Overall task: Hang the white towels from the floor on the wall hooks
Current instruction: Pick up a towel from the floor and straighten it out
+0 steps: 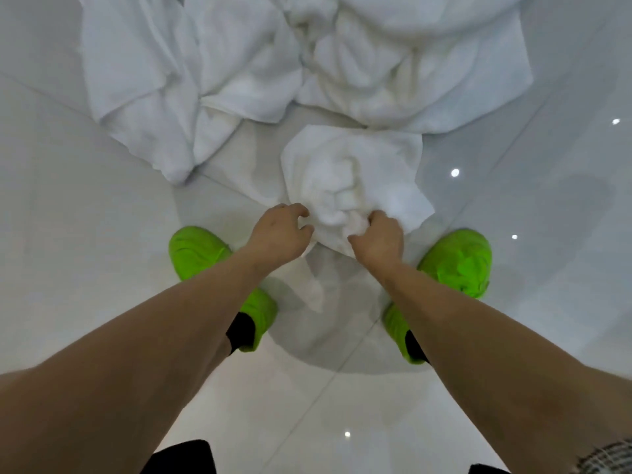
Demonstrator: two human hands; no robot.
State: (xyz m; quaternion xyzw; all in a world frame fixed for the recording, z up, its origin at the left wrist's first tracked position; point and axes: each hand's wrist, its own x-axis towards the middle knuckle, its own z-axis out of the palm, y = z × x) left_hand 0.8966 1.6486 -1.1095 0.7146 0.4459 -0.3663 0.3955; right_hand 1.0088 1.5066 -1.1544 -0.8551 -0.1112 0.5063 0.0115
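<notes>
A small white towel [352, 179] hangs bunched between both hands above the glossy white tiled floor [85, 251]. The left hand [278, 234] pinches its near edge with curled fingers, and the right hand [378, 239] grips the same edge just beside it. Further ahead, a heap of larger white towels [273, 63] lies crumpled on the floor, spreading across the width of the view. Two feet in bright green shoe covers [458, 265] stand on either side of the held towel. Ceiling lights reflect as small bright spots [455, 172] on the tiles.
</notes>
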